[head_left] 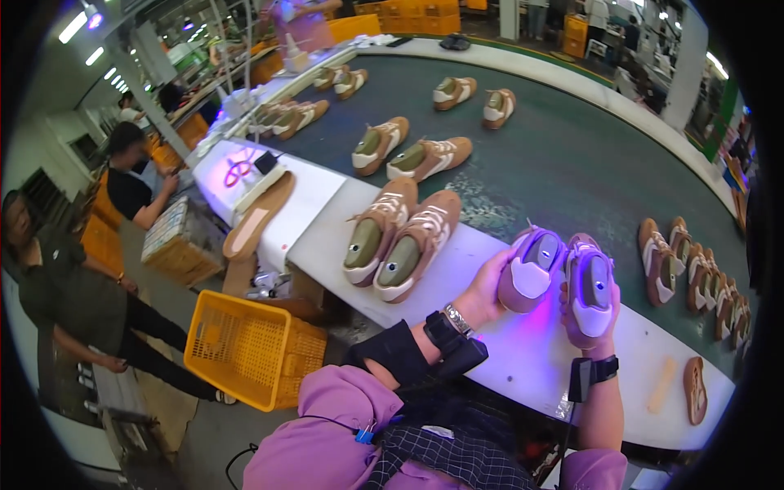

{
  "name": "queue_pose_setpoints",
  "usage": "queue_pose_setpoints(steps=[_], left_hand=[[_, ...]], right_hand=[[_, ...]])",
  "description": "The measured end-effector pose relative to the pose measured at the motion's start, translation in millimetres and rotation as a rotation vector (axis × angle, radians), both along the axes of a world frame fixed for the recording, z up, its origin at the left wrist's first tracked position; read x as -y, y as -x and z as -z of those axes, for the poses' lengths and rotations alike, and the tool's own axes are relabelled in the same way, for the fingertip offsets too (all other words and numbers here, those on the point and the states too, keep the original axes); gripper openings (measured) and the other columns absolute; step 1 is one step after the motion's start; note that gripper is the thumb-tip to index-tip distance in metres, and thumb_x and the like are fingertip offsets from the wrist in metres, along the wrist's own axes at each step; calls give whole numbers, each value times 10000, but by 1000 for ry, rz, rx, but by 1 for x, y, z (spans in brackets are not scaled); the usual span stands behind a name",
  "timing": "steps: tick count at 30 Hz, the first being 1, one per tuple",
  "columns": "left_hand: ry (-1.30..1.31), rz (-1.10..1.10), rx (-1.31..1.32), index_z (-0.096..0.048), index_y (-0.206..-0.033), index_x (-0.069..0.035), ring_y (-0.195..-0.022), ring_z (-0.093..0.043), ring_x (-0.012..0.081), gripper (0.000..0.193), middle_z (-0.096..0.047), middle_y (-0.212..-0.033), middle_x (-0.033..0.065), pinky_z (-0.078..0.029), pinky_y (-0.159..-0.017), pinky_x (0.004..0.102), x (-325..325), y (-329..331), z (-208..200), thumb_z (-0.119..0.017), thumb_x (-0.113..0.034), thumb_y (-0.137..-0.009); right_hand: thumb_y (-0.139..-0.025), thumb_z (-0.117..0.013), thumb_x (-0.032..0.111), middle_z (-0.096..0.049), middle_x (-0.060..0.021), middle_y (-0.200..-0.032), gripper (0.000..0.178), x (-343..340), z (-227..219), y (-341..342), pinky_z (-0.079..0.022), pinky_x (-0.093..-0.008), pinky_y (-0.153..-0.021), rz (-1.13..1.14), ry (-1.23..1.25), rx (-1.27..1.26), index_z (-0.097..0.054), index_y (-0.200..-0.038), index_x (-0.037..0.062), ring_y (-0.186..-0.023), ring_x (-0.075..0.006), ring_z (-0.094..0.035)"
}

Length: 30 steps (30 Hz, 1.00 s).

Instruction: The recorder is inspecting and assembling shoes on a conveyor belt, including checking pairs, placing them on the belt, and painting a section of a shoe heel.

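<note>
In my left hand is a brown sneaker with a pale heel patch, its heel turned toward me. My right hand is wrapped round a matching sneaker, also heel toward me. Both are lifted over the white ledge under a purple light, side by side with a narrow gap. Dark shoe lasts fill their openings. Left of my left hand, a pair of tan sneakers, the left one and the right one, stands on the ledge with green lasts inside.
Beyond the white ledge runs a dark green conveyor belt carrying several sneaker pairs. A shoe sole lies at the left, another at the right. A yellow crate stands below left, near a standing person and a seated person.
</note>
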<state>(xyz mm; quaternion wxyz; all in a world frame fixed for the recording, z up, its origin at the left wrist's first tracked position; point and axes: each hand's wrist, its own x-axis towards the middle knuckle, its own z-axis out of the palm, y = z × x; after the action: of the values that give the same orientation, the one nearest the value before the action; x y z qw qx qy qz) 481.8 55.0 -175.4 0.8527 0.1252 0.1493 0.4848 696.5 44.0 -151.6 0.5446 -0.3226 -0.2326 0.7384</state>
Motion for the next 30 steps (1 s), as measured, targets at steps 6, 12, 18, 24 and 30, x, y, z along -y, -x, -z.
queue_pose_setpoints(steps=[6, 12, 18, 24, 30], left_hand=[[83, -25, 64, -443, -1298, -18, -1032, -590, 348, 492, -571, -1187, 188, -482, -875, 473, 35, 20, 12, -302, -360, -973], [110, -40, -15, -458, -1290, -32, -1020, -596, 339, 477, -572, -1195, 172, -487, -848, 468, 52, 27, 20, -302, -357, -978], [-26, -213, -422, -533, -1209, -6, -1065, -568, 272, 372, -592, -1147, 145, -463, -908, 410, 63, 37, 22, -429, -257, -956], [-896, -803, -1640, -671, -954, -28, -1048, -532, 249, 165, -629, -1062, 96, -407, -931, 348, 92, 72, -43, -596, -88, -820], [-948, -1079, -1812, -667, -902, -36, -981, -557, 271, 136, -643, -1010, 105, -426, -881, 371, 77, 118, -64, -619, -54, -776]], right_hand=[[-853, -380, 584, -621, -67, -692, 595, 8, 0, 9, -436, -239, -405, -67, 79, 184, -616, -938, 45, -514, -153, -583], [-850, -398, 600, -632, -69, -721, 588, 13, -13, 17, -438, -266, -416, -62, 86, 162, -622, -974, 70, -528, -172, -585], [-829, -395, 628, -638, -89, -765, 623, 12, -4, 10, -454, -321, -432, -85, 51, 181, -625, -1000, 75, -563, -208, -593], [-855, -388, 543, -635, -125, -810, 576, 13, -1, 1, -498, -376, -459, -166, 45, 64, -596, -1040, 38, -637, -233, -616], [-869, -435, 488, -650, -137, -866, 536, 11, 4, -4, -526, -361, -611, -150, -9, 69, -589, -1066, 13, -722, -238, -632]])
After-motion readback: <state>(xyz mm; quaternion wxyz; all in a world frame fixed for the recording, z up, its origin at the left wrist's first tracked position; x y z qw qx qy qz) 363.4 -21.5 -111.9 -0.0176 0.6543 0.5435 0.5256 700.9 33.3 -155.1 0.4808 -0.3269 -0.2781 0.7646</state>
